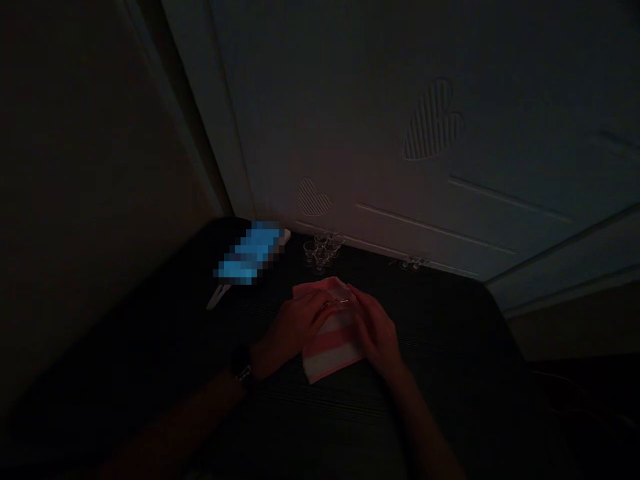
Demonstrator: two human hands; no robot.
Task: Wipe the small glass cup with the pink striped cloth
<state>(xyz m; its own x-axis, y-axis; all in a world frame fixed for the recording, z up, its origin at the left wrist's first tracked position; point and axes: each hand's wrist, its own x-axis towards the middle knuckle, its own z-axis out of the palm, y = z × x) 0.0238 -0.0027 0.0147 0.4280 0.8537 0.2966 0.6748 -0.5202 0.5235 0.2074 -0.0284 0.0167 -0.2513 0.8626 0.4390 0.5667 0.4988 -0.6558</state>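
Observation:
A pink-and-white striped cloth (333, 343) lies on the dark table under both hands. Coming in from the left, my left hand (303, 320) rests over the cloth's left side, its fingers closed around a small shiny clear piece (343, 301). Opposite it, my right hand (377, 330) has curled fingers gripping the cloth's right edge, close to that piece. The low light hides most fingertips and the exact shape of the shiny piece. Just behind the cloth stands a cluster of several small clear stemmed glasses (323, 252).
A lit, blurred-out phone-like screen (253, 250) sits at the back left, with a pale clip-like thing (219, 295) beside it. More small clear pieces (413, 263) lie at the back right by the white panel (350, 133) with raised hearts. The dark table (320, 427) has rounded corners.

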